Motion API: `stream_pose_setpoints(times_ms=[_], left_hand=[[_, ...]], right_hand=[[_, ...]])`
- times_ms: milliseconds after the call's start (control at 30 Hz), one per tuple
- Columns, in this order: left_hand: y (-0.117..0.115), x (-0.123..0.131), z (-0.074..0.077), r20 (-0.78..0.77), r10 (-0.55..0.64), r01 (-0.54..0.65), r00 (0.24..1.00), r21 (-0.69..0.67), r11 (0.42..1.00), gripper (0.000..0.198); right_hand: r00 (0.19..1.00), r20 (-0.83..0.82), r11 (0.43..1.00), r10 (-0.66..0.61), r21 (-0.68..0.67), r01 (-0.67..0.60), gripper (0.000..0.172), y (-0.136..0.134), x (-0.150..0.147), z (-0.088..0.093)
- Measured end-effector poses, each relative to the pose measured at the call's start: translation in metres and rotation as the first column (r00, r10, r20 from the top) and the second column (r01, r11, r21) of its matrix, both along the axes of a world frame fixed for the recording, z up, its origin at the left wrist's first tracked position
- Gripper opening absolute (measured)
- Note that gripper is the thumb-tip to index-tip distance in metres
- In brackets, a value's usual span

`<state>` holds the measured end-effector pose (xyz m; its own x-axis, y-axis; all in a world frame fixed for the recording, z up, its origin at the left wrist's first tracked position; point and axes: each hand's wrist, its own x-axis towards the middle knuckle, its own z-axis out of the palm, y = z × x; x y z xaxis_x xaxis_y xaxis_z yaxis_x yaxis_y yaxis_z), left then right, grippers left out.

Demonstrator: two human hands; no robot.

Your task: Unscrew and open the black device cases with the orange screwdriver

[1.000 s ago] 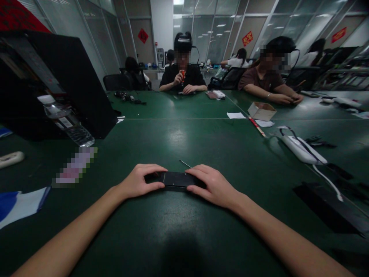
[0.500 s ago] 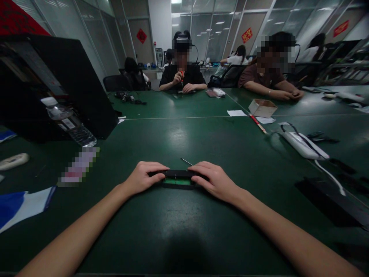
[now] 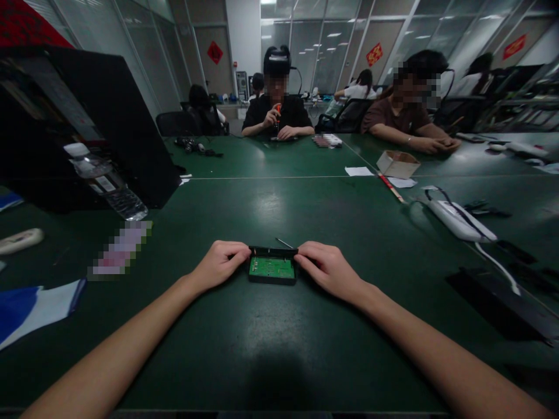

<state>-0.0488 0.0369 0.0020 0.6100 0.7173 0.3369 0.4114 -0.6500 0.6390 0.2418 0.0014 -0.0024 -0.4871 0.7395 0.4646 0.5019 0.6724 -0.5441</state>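
A small black plastic case with a green circuit board point(image 3: 271, 267) inside lies on the table in front of me. Along its far side stands a black cover point(image 3: 279, 252), tilted up so that the board shows. My left hand point(image 3: 225, 262) pinches the cover's left end between thumb and fingers. At the opposite end, my right hand point(image 3: 325, 265) grips the cover the same way. Just behind the cover, near my right fingers, lies a thin metal rod point(image 3: 283, 242), partly hidden.
A tilted plastic bottle point(image 3: 107, 183) leans by a large black box point(image 3: 109, 122) on the left. To the right are a white power strip point(image 3: 463, 220) with cables and a black flat object point(image 3: 502, 302). A small open box point(image 3: 398, 164) stands farther back. Two people sit across the table.
The cover has tipped up and away from me, so much more of the green board shows. Both hands keep hold of its ends.
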Motion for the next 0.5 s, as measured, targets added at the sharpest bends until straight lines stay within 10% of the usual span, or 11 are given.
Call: stream_pose_setpoints(times_ms=[500], left_hand=[[-0.0024,0.0071,0.0002,0.040,0.096,-0.095,0.995,-0.027,0.995,0.038]], right_hand=[[0.994,-0.064,0.996,-0.085,0.024,0.086,0.014,-0.0007,-0.0015,-0.0041]])
